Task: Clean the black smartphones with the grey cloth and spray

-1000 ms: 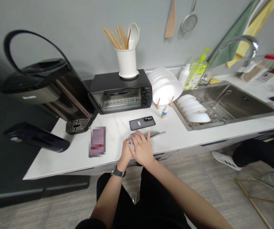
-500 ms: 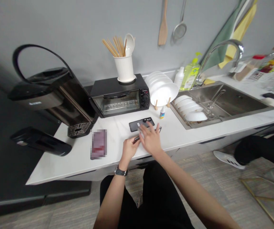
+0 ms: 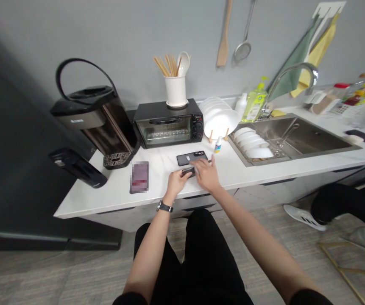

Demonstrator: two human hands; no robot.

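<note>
A dark phone-shaped object (image 3: 188,170) lies between my hands near the counter's front edge. My left hand (image 3: 176,182), a watch on its wrist, pinches the left end of this object. Over its right part rests my right hand (image 3: 207,174), fingers spread and partly covering it. Just behind them, a black phone (image 3: 191,158) lies on the white counter (image 3: 160,167) with its cameras up. A small white spray bottle (image 3: 218,145) with a yellow and blue label stands behind my right hand. To the left is a blurred-out purple item (image 3: 139,177).
A toaster oven (image 3: 169,125) carries a utensil holder (image 3: 176,91). Left stand a water dispenser (image 3: 102,123) and a black bottle (image 3: 78,167). Right are racked plates (image 3: 218,120) and a sink (image 3: 309,140) with bowls. Another person's shoe (image 3: 305,217) shows at the right.
The camera view has shifted, so the counter items appear further right and slightly higher. My right hand stays over the dark object, its fingers slightly moved; my left hand keeps its pinch.
</note>
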